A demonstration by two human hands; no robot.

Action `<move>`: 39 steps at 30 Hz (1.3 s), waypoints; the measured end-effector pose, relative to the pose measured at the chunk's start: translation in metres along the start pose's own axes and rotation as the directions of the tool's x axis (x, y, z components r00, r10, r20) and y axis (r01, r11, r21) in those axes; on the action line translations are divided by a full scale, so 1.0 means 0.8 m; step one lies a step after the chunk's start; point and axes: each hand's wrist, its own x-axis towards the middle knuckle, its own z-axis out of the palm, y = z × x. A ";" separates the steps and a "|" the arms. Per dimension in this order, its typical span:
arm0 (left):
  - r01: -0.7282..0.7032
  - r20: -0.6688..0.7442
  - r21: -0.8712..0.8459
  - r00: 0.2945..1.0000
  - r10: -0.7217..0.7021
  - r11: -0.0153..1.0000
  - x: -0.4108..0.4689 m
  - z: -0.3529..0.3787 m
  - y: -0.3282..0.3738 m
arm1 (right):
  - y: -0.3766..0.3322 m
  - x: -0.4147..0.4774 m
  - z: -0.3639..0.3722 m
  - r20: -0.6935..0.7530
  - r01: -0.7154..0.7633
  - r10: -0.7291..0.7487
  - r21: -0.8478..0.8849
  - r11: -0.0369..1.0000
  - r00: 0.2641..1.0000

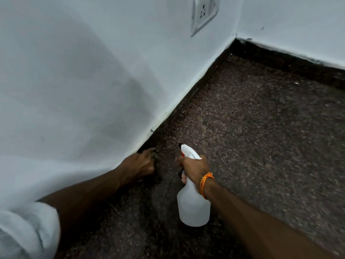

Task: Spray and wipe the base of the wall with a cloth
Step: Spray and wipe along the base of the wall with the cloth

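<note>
- Wall [74, 71]: white-painted, rising just to the left of both hands, with a second white wall meeting it at a corner far ahead of them.
- Floor [261, 128]: dark speckled stone, spread beneath both hands and out to the right of the bottle grip.
- Base of the wall [197, 91]: dark strip between white paint and floor, running from the left fingertips away to the far corner; nearest stretch right at the left hand's grip.
- Sleeve [28, 230]: pale, pushed up the left arm, well behind the left hand.
- Spray bottle [193, 206]: translucent white, hanging below the right hand's grip and clear of the floor; white trigger head above the fingers, red-tipped nozzle aimed forward and left toward the dark strip, just right of the left hand.
- Right hand [196, 168]: wrapped tightly round the bottle neck, forefinger across the trigger.
- Left hand [140, 165]: low on the floor against the wall, fingers curled and bunched round the cloth, knuckles up.
- Socket plate [204, 14]: white, set in the wall high above and far ahead of both grips.
- Thread band [205, 184]: orange, round the right wrist just behind the bottle grip.
- Cloth [154, 153]: dark, mostly hidden inside the left grip, only a scrap showing at the fingertips, touching the dark strip.
</note>
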 end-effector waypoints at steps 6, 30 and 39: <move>0.080 -0.078 -0.105 0.993 -0.088 0.991 0.051 -0.013 -0.031 | -0.020 0.011 -0.013 -0.039 0.043 -0.042 0.013 0.999 0.998; 0.107 -0.250 -0.076 0.960 -0.123 0.991 0.135 -0.031 -0.055 | -0.056 0.035 -0.019 -0.062 0.021 -0.016 0.093 0.995 0.998; 0.165 -0.170 -0.103 0.969 -0.181 0.981 0.144 -0.020 -0.058 | -0.075 0.055 -0.035 -0.043 0.059 -0.055 0.080 0.995 0.998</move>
